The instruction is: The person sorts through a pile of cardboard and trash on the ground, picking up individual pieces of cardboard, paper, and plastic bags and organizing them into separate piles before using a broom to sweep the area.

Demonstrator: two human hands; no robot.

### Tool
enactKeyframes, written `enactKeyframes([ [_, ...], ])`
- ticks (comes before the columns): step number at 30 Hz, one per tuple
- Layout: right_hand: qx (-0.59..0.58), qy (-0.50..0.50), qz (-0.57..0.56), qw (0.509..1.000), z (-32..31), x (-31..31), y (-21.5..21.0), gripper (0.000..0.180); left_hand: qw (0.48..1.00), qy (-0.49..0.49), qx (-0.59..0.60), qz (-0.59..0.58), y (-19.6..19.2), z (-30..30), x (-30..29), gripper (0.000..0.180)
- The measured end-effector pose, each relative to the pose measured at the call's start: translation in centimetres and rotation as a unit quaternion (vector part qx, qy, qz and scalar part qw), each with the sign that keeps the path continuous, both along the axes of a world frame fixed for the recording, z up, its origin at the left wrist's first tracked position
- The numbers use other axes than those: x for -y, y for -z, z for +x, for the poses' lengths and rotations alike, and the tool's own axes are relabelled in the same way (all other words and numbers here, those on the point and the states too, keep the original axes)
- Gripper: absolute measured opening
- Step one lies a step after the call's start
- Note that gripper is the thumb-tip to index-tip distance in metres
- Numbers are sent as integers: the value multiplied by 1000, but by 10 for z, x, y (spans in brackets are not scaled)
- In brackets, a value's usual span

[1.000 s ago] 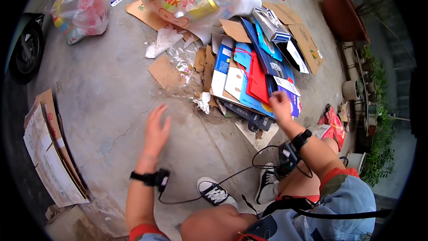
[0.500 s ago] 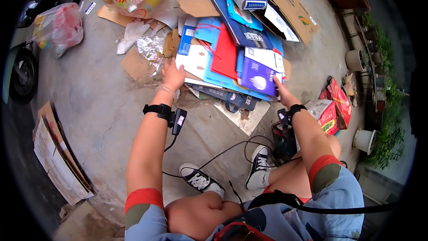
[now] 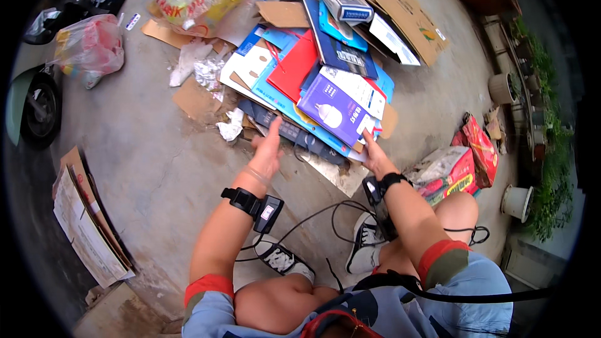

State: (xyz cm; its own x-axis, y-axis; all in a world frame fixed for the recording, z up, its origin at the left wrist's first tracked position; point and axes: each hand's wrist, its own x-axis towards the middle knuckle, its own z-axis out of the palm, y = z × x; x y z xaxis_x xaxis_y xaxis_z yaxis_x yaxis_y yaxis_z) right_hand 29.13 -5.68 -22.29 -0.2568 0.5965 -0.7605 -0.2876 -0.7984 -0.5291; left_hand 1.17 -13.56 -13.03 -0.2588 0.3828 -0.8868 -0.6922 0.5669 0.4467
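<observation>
In front of me lies a loose pile of flattened boxes and paper bags. Near its front is a purple box (image 3: 330,110) with a pale round picture, beside a red bag (image 3: 293,69), a light-blue sheet (image 3: 275,97) and a white one. A black folded bag (image 3: 285,126) juts out beneath them. My left hand (image 3: 268,152) is held just off the black bag's near side, fingers stretched and holding nothing. My right hand (image 3: 377,155) rests against the stack's near right corner, by the purple box, fingers extended; part of it may be hidden by the stack's edge.
Flattened brown cardboard (image 3: 407,12) lies behind the pile. A clear bag of packaging (image 3: 194,0) sits far left, with a smaller plastic bag (image 3: 94,50) beside a scooter wheel (image 3: 41,106). Cardboard sheets (image 3: 91,225) lie at left, red packages (image 3: 457,166) at right. Cables cross near my shoes.
The upper stack with the purple box has turned clockwise and shifted left. Crumpled white paper now shows at its left. My left hand has come nearer and off the stack; my right hand moved slightly left.
</observation>
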Motion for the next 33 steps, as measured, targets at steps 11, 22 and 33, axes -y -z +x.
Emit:
enactKeyframes([
  [11, -77, -4, -61, 995, -40, 27, -60, 55, 982, -152, 86, 67, 34, -1, 13, 83],
  [22, -156, 71, 82, 982, -45, 16, -95, 47, 967, -109, 8, 231, -17, -27, -5, 53],
  [33, -131, 74, 105, 983, -66, 29, -140, 38, 928, -109, -118, 336, -52, -40, 6, 21],
])
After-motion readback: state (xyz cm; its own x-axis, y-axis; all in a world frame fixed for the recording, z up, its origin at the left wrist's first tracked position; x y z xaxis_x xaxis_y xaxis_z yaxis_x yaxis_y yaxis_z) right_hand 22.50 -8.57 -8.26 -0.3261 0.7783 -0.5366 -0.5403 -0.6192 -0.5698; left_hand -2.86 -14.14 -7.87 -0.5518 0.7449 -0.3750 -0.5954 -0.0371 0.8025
